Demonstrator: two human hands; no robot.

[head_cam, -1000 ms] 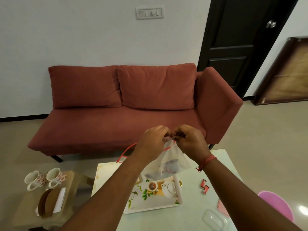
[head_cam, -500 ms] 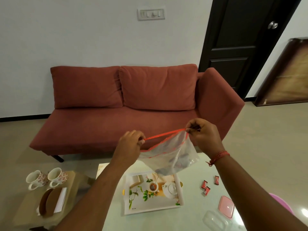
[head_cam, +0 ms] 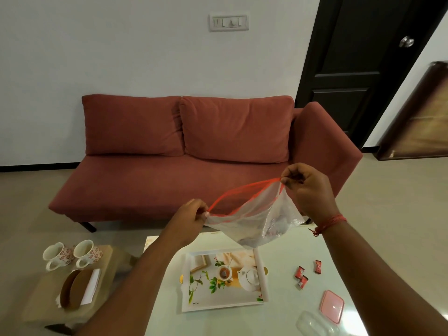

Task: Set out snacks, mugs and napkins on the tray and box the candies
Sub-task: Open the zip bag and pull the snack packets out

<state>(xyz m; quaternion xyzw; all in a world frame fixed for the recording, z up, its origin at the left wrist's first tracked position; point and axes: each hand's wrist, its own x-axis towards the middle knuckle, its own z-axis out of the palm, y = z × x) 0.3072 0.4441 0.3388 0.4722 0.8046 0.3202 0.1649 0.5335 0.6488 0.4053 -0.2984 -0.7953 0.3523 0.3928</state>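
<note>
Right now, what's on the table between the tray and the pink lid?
Head view: three red candies lie on the table between the tray and the pink lid; otherwise it's bare.

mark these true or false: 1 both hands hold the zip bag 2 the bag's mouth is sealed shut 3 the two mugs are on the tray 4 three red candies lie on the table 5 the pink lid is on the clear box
1. True: the left hand and right hand each pinch an end of the zip bag.
2. False: its red-edged mouth is pulled open.
3. False: the mugs stand on the side stool; the tray holds none.
4. True: three red candies lie on the table.
5. False: the pink lid lies beside the clear box.
</note>
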